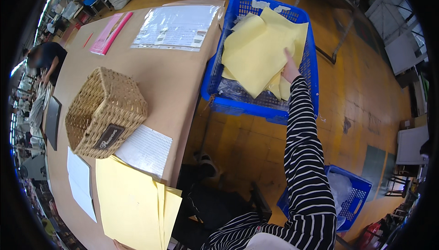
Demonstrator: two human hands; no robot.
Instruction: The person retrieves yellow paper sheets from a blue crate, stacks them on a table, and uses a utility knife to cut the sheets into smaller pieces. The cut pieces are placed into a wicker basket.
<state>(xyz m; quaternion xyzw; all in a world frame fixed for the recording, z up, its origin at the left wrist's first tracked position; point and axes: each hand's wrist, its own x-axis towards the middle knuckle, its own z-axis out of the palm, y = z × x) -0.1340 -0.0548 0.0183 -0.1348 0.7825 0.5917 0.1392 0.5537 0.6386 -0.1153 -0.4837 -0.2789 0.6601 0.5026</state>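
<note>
Counter (169, 76): brown top, left of the person, papers and a wicker basket (123, 92) on it.
Right hand (291, 70): reaches over the blue basket (251, 109), thumb along the upper face of the loose yellow sheets (258, 51) near their right edge; the other fingers are hidden beneath, and the grip looks closed on the paper.
Loose yellow sheets: inside the blue basket, askew and overlapping, above crumpled clear plastic.
Left hand (118, 245): only a sliver shows at the lower edge, touching the bottom of the yellow stack (130, 199); how far open it is, I cannot tell.
Yellow stack: on the near end of the counter, fanned along its right side.
Wicker basket: just beyond the yellow stack, dark plaque on its near side.
Printed sheet (148, 149): right of the wicker basket.
Far end: pink booklet (109, 35), clear sleeve of papers (176, 26).
Floor (242, 147): orange-brown; second blue basket (361, 197) near the striped sleeve (306, 163).
</note>
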